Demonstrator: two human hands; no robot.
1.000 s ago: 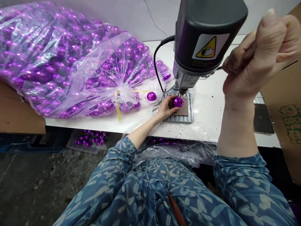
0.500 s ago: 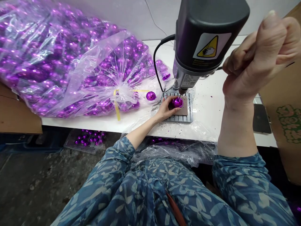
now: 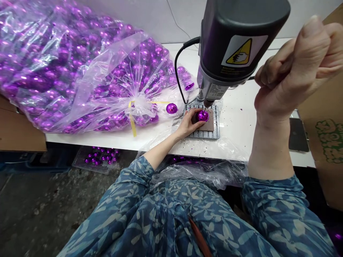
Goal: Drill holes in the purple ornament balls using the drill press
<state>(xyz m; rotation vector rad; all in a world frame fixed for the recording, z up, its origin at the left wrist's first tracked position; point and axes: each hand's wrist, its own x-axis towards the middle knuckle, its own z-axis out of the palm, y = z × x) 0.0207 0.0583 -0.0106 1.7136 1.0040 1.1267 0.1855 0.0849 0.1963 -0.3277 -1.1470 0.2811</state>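
A shiny purple mirrored ball (image 3: 203, 116) rests on a brown board (image 3: 209, 125) over the metal base plate (image 3: 216, 134) of a black drill press (image 3: 241, 39). My left hand (image 3: 189, 123) grips the ball from the left, thumb and fingers around its side. The drill bit (image 3: 205, 109) points down at the ball's top and seems to touch it; the exact depth I cannot make out. Raised at the right, my right hand (image 3: 297, 67) is closed around the press's feed lever (image 3: 251, 77), most of which the fingers hide.
A big clear bag (image 3: 88, 71) of purple balls fills the left of the white table (image 3: 235, 125). One loose ball (image 3: 172, 108) lies beside it. A phone (image 3: 298, 135) and a cardboard box (image 3: 327, 125) are at the right. A clear bin (image 3: 96, 160) of balls sits below the table.
The view has shifted very slightly. Both hands keep their hold, and the ball stays under the bit.
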